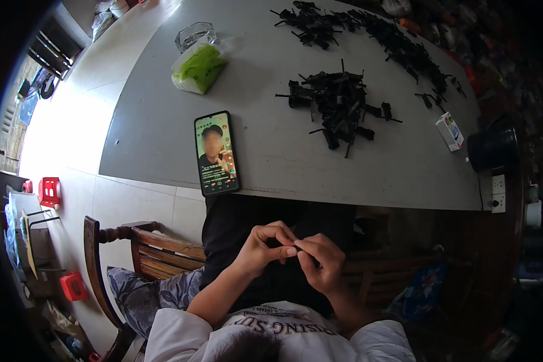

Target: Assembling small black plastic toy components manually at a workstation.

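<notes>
Above my lap, my left hand [268,242] and my right hand [323,256] meet with thumbs and fingertips pinched together. Between the fingertips is a small dark piece [297,248], mostly covered, and its kind cannot be made out. On the grey table in front of me lies a loose pile of small black plastic parts [338,102] with thin rod-like ends. A phone [216,154] rests at the near table edge, left of the pile, with its screen lit and showing a person.
More black parts [398,48] spread along the far right. A green and white packet [200,67] sits by a glass ashtray [195,36] at the far left. A small carton [449,131] and a black container [493,149] stand right. My wooden bench [169,253] holds a patterned cushion [133,295].
</notes>
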Motion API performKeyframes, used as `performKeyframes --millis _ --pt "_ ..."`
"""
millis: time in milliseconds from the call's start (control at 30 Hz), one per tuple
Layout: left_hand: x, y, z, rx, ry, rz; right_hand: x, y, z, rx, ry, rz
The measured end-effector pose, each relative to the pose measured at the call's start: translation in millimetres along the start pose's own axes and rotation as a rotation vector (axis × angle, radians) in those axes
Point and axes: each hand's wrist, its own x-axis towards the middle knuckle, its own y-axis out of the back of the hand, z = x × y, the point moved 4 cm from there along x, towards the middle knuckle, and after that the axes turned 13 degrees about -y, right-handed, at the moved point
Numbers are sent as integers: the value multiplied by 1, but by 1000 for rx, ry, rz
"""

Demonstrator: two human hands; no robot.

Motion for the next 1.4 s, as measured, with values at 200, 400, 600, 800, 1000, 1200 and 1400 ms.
performKeyframes --millis 200,400,600,800,1000,1200,1400 --pt "11 7 8 701 -107 5 45 19 26 -278 30 162" --pt "10 4 5 1505 -240 -204 118 59 70 -359 -178 411" --pt "5 2 6 1444 -205 -294 138 58 76 -907 -354 341" --pt "7 -1 7 1297 -323 -347 105 78 76 -870 -387 313" --pt "28 -18 16 860 -181 -176 67 55 67 -409 -166 262" --pt "29 -1 7 538 -132 87 34 8 40 -479 282 29" --pt "21 -7 23 787 -434 -127 24 -13 54 698 -376 -98"
